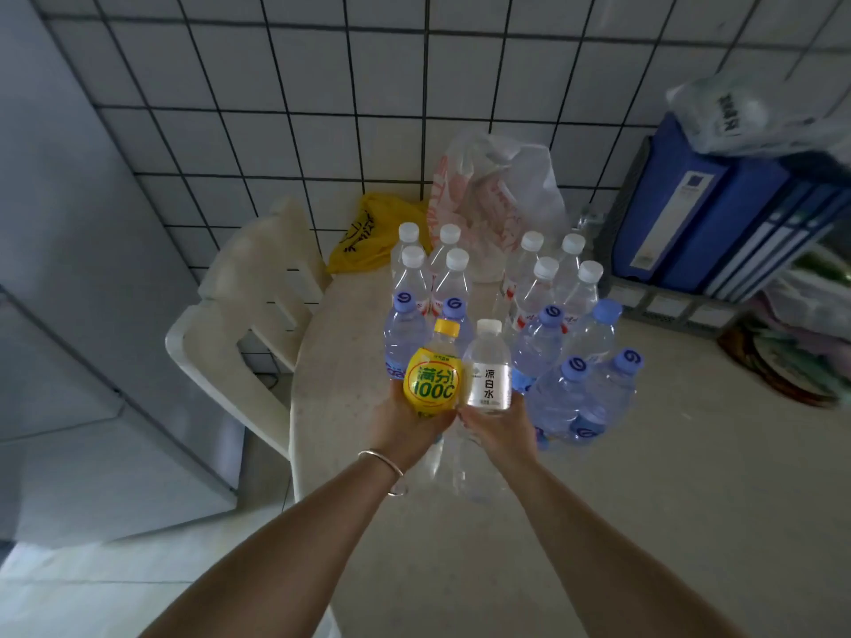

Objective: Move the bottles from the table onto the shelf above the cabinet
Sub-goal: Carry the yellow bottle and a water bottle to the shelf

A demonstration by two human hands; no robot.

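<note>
Gripping yellow bottle (432,377), left hand (410,428)

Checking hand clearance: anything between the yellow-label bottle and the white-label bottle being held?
Nothing. In the head view the yellow-label bottle in the left hand sits right beside the white-label bottle in the right hand, nearly touching.

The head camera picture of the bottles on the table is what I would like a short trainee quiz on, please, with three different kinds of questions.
1. True or false: the left hand holds the yellow bottle.
2. Which cap colour does the small clear bottle in the right hand have? A blue, B white, C yellow.
3. Fill in: behind the bottles, against the tiled wall, a ______ plastic bag lies left of the clear plastic bag.

Key: 1 true; 2 B; 3 yellow.
</note>
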